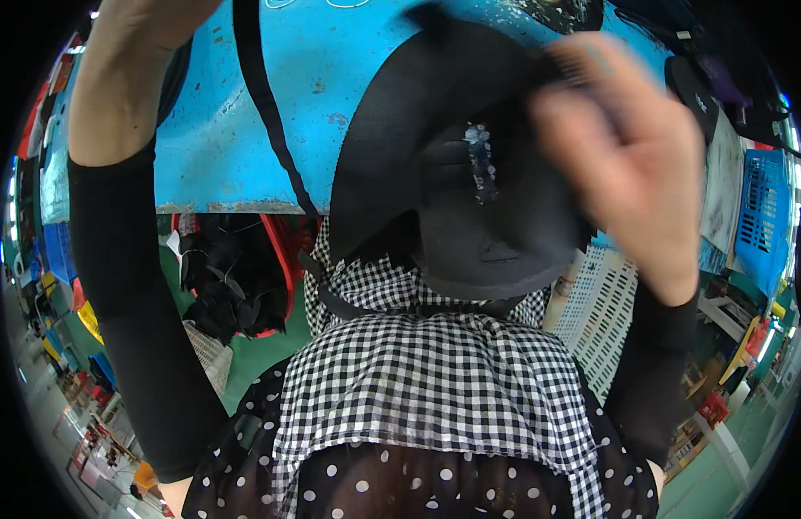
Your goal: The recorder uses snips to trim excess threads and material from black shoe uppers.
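A wide, rounded black piece (379,147), of a material I cannot make out, rests over the near edge of the blue table and my lap. A shiny, pale streak (481,164) marks its middle, and its near end is curved. Over its right side is my right hand (625,147), fingers bent but smeared by motion; whether they grip anything is unclear. Only the base of my left hand (162,17) shows at the top left, its fingers cut off by the picture's edge. A long black strap (266,104) runs from the top edge down toward my lap.
The worn blue table (210,173) spans the top. Below its edge, at left, a red basket (288,268) holds black scraps. At right are a pale perforated crate (595,311) and a blue crate (761,203). More dark items (720,78) lie at upper right.
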### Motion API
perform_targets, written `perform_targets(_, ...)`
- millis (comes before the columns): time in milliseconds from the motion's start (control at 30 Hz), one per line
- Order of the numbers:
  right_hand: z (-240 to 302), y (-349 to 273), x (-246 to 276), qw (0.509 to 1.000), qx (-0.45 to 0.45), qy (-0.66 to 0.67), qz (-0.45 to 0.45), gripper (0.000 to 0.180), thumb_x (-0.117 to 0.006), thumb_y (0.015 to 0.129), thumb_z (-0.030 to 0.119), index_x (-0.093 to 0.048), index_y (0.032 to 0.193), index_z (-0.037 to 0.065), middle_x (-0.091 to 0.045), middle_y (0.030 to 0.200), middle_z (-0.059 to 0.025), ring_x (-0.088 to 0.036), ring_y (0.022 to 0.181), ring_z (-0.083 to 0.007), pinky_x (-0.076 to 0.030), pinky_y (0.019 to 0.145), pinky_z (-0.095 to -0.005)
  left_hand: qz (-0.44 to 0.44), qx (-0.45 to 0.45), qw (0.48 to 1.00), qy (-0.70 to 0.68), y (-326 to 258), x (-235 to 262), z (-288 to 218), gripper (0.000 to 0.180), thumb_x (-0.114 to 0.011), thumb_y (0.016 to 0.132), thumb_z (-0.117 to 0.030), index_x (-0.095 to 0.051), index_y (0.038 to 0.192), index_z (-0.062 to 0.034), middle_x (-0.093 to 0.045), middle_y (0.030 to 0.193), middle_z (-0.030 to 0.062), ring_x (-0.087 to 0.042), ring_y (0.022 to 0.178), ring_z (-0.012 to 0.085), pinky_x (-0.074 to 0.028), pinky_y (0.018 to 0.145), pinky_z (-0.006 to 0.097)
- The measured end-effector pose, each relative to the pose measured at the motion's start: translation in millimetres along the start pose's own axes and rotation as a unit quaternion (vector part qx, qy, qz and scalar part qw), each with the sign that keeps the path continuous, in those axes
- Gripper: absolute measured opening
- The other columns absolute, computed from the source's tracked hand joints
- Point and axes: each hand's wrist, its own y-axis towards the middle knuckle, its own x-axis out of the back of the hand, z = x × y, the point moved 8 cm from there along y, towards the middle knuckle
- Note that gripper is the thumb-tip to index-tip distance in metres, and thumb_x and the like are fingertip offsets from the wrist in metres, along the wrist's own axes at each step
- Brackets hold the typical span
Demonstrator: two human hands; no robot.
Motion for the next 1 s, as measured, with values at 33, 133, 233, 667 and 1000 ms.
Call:
perform_targets(33,-21.7,-6.2,20.2,0.992,-0.05,0.086,-0.082,0.031,-0.058,0.087,0.006,-0.061,0.117,0.0,-0.07,0.099,-0.0099,-0.067,0.073,-0.0183,-0.053,0.064,-0.0276,-0.025,0.011,0.999,-0.021,-9.2,-6.8,16.5,0.011,-0.07,0.088,-0.017,-0.069,0.093,-0.0068,-0.059,0.071,-0.0042,-0.047,0.058,0.0014,-0.034,0.052,0.017)
perform_targets(133,-91.1,-93.3,109.9,0.952,-0.069,-0.113,-0.275,0.035,-0.048,0.097,0.018,-0.058,0.126,0.002,-0.062,0.123,-0.013,-0.063,0.106,-0.0211,-0.051,0.091,-0.0312,0.197,0.117,0.973,-0.032,16.7,-62.0,5.4,0.016,-0.075,0.083,-0.014,-0.072,0.092,-0.0016,-0.07,0.082,0.0016,-0.062,0.076,0.0065,-0.047,0.067,0.021)
perform_targets(233,-221.9,-178.1,114.2,0.852,-0.235,0.343,-0.32,0.036,-0.049,0.099,0.021,-0.057,0.127,-0.002,-0.061,0.125,-0.0132,-0.063,0.108,-0.0213,-0.049,0.096,-0.0319,0.355,0.03,0.928,0.111,9.0,-102.5,-2.2,0.02,-0.075,0.083,-0.018,-0.073,0.097,-0.004,-0.072,0.086,0.0017,-0.063,0.078,0.0079,-0.049,0.071,0.021)
perform_targets(667,-168.3,-149.7,79.4,0.844,-0.255,0.408,-0.236,0.019,-0.046,0.102,0.016,-0.049,0.115,0.002,-0.048,0.088,-0.0013,-0.04,0.061,-0.0062,-0.035,0.054,-0.0197,0.471,0.053,0.881,0.007,4.6,-123.9,3.8,0.019,-0.065,0.085,-0.016,-0.071,0.094,0.0,-0.071,0.088,0.0092,-0.064,0.08,0.0177,-0.049,0.073,0.03)
perform_targets(1000,-7.8,-32.6,-11.3,0.98,0.126,-0.07,0.134,0.014,-0.073,0.077,0.013,-0.061,0.083,0.01,-0.06,0.071,-0.0045,-0.06,0.06,-0.024,-0.046,0.053,-0.0324,0.433,0.024,0.89,0.14,-1.1,-134.2,5.5,0.019,-0.068,0.08,-0.017,-0.067,0.086,0.0008,-0.067,0.082,0.0128,-0.063,0.078,0.0252,-0.049,0.071,0.033)
